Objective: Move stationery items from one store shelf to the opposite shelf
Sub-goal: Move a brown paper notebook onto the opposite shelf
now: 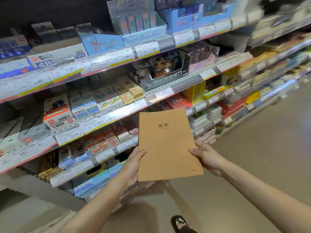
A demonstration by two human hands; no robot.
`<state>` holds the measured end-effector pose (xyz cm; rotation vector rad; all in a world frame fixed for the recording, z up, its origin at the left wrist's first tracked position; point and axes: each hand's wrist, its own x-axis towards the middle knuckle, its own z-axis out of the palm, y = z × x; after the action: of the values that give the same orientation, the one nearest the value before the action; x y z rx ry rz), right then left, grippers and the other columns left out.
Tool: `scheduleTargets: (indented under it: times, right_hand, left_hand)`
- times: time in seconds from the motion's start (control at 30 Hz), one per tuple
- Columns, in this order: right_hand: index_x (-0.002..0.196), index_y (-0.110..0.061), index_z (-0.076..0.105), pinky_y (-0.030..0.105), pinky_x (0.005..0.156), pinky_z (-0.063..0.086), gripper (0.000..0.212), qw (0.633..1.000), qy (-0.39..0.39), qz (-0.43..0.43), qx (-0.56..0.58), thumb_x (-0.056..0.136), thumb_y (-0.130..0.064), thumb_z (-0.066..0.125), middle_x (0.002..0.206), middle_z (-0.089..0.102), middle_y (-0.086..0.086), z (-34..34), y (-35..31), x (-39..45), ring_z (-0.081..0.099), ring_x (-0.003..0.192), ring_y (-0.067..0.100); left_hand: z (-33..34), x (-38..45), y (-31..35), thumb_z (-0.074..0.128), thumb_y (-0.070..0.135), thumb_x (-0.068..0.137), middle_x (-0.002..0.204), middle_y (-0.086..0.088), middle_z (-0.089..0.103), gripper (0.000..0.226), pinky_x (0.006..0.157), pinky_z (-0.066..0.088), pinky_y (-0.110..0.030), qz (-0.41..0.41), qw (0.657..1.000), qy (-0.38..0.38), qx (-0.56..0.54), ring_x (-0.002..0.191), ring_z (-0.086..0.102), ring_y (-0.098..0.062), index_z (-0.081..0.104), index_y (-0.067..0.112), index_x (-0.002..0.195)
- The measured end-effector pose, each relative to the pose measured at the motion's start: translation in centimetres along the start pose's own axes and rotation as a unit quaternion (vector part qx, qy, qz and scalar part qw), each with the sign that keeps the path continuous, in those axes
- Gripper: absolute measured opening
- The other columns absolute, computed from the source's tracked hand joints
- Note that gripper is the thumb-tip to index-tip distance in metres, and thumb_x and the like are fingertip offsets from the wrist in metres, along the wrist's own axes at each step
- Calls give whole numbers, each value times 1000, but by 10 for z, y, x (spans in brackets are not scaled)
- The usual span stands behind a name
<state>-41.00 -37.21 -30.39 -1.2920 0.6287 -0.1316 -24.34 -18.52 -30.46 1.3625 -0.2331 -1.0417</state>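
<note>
A brown kraft-paper notebook (167,145) with small dark characters on its cover is held upright in front of me, in the aisle before the shelves. My left hand (133,167) grips its lower left edge, thumb on the cover. My right hand (207,158) grips its lower right edge, thumb on the cover too. The fingers behind the notebook are hidden.
A tall store shelf unit (94,118) with pink-edged price rails runs along the left and back, packed with boxes of erasers, pens and notebooks. Beige aisle floor (252,165) lies to the right. My sandalled foot (180,223) shows at the bottom.
</note>
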Motion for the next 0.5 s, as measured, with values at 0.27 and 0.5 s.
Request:
scheduleTargets:
  times: [0.27,0.5]
  right_hand:
    - [110,-22,57,28,64,47,25,992,106,-51,41,97,-9,39,89,71,-5,-66,0,-75,66,73,9]
    - [109,-18,57,27,62,41,20,972,213,-80,56,97,-14,42,84,71,-7,-154,-12,-124,64,71,10]
  left_hand:
    - [98,7,8,40,20,98,99,-5,68,18,57,55,-22,42,990,-102,92,73,69,-8,52,15,110]
    - [211,39,13,43,19,96,99,-3,68,12,60,55,-26,60,972,-188,131,76,68,-10,51,13,103]
